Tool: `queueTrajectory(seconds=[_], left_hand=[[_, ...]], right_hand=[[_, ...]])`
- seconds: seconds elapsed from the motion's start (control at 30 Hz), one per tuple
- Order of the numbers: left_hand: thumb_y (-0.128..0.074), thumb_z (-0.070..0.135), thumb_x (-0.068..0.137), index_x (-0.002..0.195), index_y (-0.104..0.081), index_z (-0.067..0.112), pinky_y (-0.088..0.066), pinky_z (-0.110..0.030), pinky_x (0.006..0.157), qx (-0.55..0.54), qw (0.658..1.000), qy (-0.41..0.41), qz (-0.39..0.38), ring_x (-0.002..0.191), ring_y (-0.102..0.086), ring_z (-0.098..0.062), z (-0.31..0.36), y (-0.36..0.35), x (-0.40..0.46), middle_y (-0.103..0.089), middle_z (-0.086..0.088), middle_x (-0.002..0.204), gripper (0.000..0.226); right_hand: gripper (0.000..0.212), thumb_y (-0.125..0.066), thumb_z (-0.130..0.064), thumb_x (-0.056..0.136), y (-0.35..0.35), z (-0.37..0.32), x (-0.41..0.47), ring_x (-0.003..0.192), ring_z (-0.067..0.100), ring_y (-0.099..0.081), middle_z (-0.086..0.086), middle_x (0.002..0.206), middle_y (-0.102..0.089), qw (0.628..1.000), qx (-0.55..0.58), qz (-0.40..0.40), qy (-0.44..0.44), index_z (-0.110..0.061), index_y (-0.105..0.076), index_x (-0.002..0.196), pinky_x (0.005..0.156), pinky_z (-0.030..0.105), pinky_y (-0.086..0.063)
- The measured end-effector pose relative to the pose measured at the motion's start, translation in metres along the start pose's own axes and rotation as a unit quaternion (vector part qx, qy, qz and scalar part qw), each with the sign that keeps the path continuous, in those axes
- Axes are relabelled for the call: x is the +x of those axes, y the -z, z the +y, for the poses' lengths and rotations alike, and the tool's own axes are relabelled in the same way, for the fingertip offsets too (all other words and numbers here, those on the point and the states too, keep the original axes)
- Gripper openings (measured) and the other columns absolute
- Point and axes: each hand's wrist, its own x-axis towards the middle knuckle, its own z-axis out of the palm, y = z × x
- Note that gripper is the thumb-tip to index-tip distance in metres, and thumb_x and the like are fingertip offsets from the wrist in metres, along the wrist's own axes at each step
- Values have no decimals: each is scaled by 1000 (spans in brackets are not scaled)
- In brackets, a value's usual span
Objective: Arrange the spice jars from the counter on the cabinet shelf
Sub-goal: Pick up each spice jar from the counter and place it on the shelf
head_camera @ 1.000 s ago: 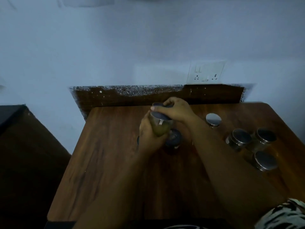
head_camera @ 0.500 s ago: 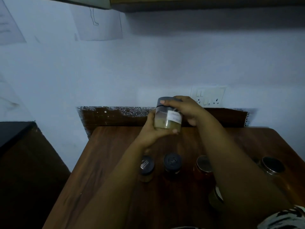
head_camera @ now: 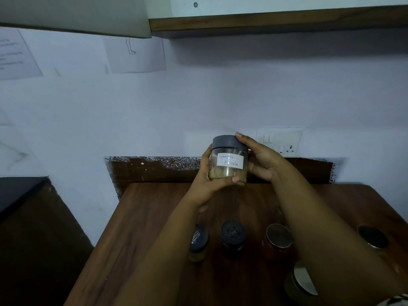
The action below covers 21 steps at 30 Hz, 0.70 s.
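both hands hold the garam masala jar upright above the worktop: left hand grips its base, right hand its lid side.

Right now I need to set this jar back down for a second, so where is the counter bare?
Bare wood lies on the counter left of the dark-lidded jars and behind them toward the backsplash. Its near right is crowded with metal-lidded jars.
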Motion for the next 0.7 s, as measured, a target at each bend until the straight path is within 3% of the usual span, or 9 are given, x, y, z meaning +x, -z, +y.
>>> queueTrajectory(seconds=[0.2,0.3,0.4,0.5,0.7], left_hand=[[-76,-9,71,150,-20,33,-52,-43,98,12,1000,-7,7,122,-57,-23,3,-4,-1,-45,-6,141,105],[-83,3,67,147,-20,36,-51,-40,100,68,996,-29,49,125,-53,-22,6,-5,1,-37,-8,142,107],[-86,6,67,142,-27,40,-55,-34,94,118,991,-51,22,121,-56,-18,8,-2,-1,-39,-5,138,102],[-86,0,66,144,-27,43,-54,-24,86,123,991,-57,-5,121,-56,-10,8,3,-4,-38,0,139,107],[-89,2,63,150,-24,40,-54,-35,97,133,988,-76,31,129,-52,-20,13,7,-11,-36,-3,145,114]], right_hand=[[72,-86,-43,61,-2,-1,-4,120,36,-59,21,126,-63,1000,15,-12,2,-6,-67,119,104,53,-44],[71,-85,-42,64,-1,1,-4,115,35,-61,21,120,-65,999,49,3,10,-5,-65,121,104,54,-43],[61,-78,-43,72,-3,3,-5,105,35,-66,20,114,-68,999,51,-9,3,-6,-67,119,99,54,-47],[65,-74,-44,76,-6,5,-8,105,36,-64,22,117,-66,998,52,-29,-6,-4,-63,125,96,54,-49],[50,-64,-47,84,-21,3,-13,103,34,-66,21,115,-65,998,29,-47,30,-8,-68,114,94,53,-49]])
